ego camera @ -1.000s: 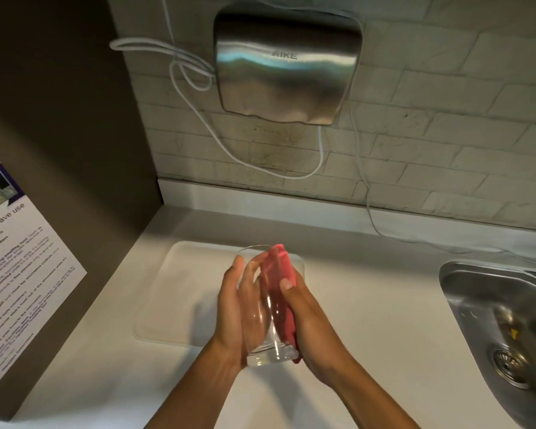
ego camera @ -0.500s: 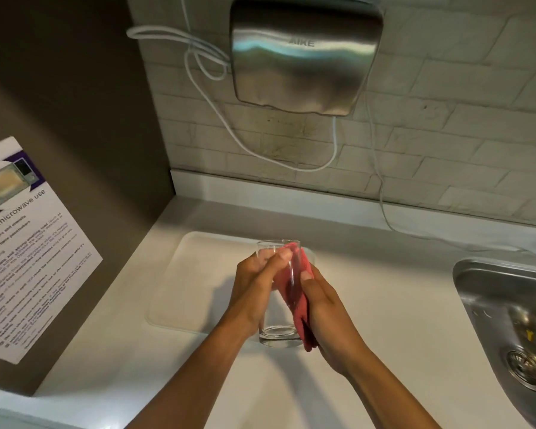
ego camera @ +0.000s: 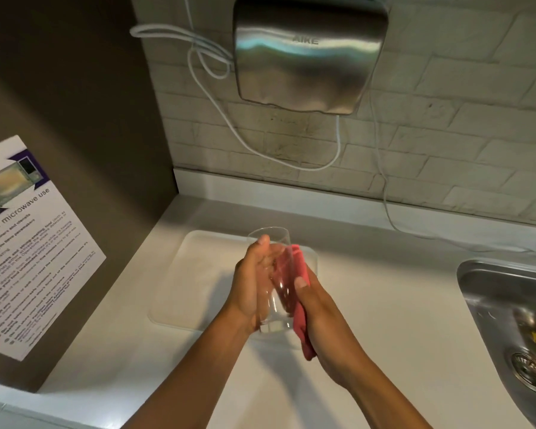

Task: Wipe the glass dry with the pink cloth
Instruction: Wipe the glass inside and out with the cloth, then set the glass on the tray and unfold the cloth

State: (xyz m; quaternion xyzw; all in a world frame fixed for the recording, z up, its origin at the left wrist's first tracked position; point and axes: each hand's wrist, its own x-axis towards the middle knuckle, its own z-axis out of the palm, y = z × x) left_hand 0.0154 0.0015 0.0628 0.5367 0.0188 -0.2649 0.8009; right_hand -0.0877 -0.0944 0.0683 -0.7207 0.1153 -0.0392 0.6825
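Observation:
A clear drinking glass [ego camera: 274,308] is held upright above the white counter, its rim tilted slightly away from me. My left hand [ego camera: 249,286] wraps its left side, thumb near the rim. My right hand [ego camera: 319,317] presses a folded pink cloth [ego camera: 302,323] against the glass's right side; part of the cloth shows pink through the glass, and its lower end hangs below my palm.
A translucent mat [ego camera: 198,274] lies on the counter [ego camera: 384,305] under my hands. A steel sink [ego camera: 514,329] is at the right. A metal hand dryer [ego camera: 307,54] and white cables [ego camera: 217,97] hang on the brick wall. A microwave notice [ego camera: 25,249] is on the left panel.
The glass has turned in my left hand, whose fingers shifted off the front to the left side. The cloth slid along the right side. The view moved slightly.

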